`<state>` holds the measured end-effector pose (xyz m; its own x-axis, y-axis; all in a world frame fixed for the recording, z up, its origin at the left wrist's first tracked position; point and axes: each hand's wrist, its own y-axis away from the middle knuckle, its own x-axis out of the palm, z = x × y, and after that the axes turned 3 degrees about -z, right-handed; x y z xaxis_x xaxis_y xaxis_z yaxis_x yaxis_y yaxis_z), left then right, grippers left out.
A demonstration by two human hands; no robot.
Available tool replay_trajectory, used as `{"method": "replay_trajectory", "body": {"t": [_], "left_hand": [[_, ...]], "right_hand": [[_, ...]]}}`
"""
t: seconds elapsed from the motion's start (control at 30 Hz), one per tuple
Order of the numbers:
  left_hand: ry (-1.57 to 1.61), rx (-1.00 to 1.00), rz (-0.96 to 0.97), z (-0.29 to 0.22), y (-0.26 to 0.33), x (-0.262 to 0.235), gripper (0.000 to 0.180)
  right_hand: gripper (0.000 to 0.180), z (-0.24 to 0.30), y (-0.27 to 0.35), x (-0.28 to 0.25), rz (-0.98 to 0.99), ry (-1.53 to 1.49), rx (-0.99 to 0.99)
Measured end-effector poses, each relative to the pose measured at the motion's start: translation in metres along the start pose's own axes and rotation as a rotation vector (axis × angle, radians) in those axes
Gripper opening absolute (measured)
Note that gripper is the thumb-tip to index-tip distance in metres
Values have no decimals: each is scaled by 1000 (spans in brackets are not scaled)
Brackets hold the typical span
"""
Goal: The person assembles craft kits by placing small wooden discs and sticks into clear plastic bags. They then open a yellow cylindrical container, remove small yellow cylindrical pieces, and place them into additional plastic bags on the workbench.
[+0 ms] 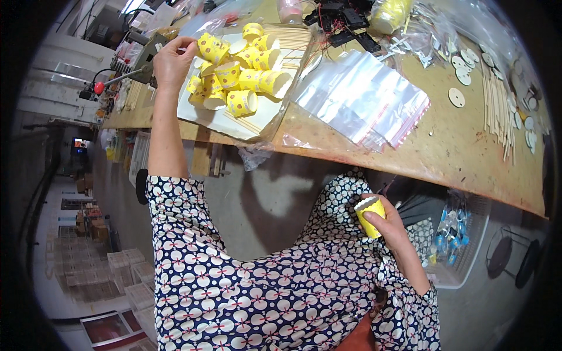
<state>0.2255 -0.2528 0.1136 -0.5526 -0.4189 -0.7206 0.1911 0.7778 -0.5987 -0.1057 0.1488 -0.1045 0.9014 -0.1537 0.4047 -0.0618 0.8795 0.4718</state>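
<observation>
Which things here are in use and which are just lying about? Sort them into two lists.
In use:
- left hand reaching into the pile of yellow paper cups
- right hand holding one yellow cup
- white tray under the pile

Lying about:
- clear zip bags
- wooden sticks
- wooden discs
- black wired parts
- white basket below the table

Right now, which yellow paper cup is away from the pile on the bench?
The yellow cup gripped in the right hand, down by the lap below the bench edge. All the others lie heaped on the white sheet, near the left hand.
</observation>
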Motion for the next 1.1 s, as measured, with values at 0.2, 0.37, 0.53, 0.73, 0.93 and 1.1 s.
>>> {"method": "replay_trajectory", "body": {"t": [0.2,0.37,0.53,0.73,0.93,1.1], "left_hand": [[99,11,-106,-2,-1,3,17],[232,-114,-226,31,-6,7,19],[138,-23,-191,21,36,13,18],[716,-174,870,-177,194,39,21],[1076,-544,1369,-207,274,70,19],[868,-397,1221,-206,281,76,4]], "right_hand": [[51,-2,-1,1,-8,19,8],[53,-1,-1,2,6,33,1],[57,10,1,4,92,-77,-75],[63,25,-3,8,19,245,-257],[71,24,8,9,-41,464,-320],[70,19,6,7,-98,513,-304]]}}
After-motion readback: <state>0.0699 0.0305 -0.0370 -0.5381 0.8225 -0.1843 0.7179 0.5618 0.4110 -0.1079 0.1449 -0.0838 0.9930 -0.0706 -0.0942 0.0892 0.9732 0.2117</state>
